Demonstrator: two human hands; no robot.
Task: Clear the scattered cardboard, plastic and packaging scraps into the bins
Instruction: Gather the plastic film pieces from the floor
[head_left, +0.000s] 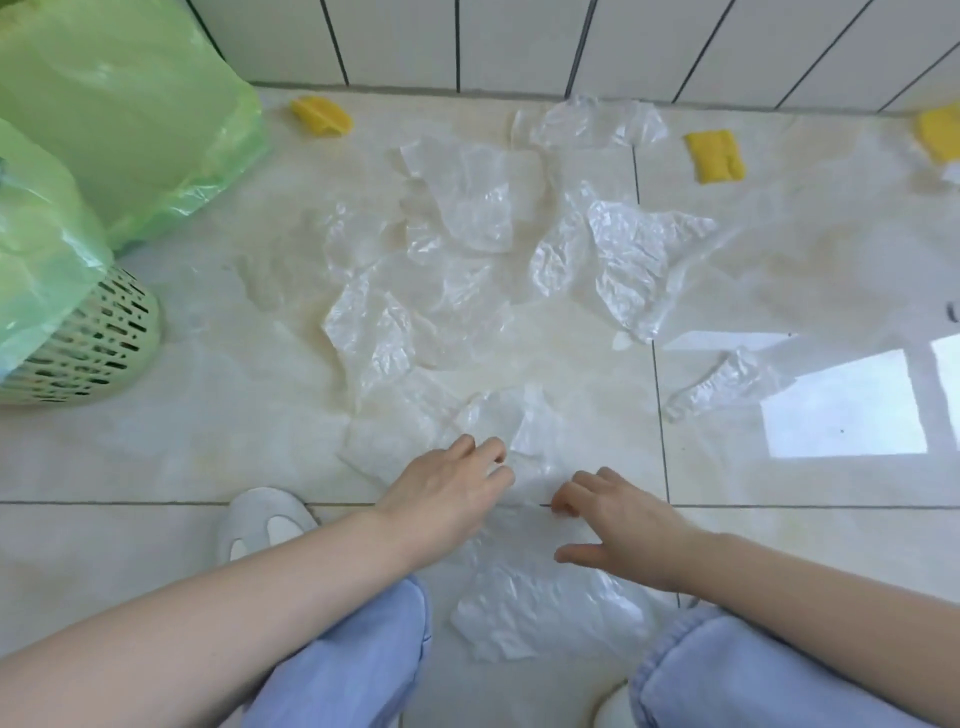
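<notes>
Floor (156, 467): pale glossy tiles with dark grout lines, meeting a white tiled wall (519, 41) at the far edge.

Landmark: the green slotted bin (98, 348), far left, standing on the floor. It is lined with a light green bag (36, 260). Behind it, nearer the wall, a second and larger green bag (119, 119) bulges over what it covers.

Clear plastic scraps (467, 208): many crumpled sheets spread over the floor to the right of the bin, from the wall down to the person's knees. One very large, flat sheet (805, 249) lies farthest right of the bin. A smaller crumpled piece (727, 382) sits apart from the main scatter, also to the right.

Nearest sheet (530, 597): wrinkled, lying flat between the knees, right of and nearer than the bin.

Yellow scraps, all along the wall side: one (322, 115) just right of the larger bag, a second (712, 156) well right of the bin, a third (937, 130) at the far right edge.

Person crouches; light blue trouser knees (363, 649) and a white shoe (260, 519) show, right of the bin.

Left hand (447, 493): fingers loosely bent, tips on the plastic; grip narrow, whether it pinches the film cannot be told.

Right hand (618, 525): fingers curled down onto the nearest sheet, thumb spread; whether the grip has caught the film cannot be told.
</notes>
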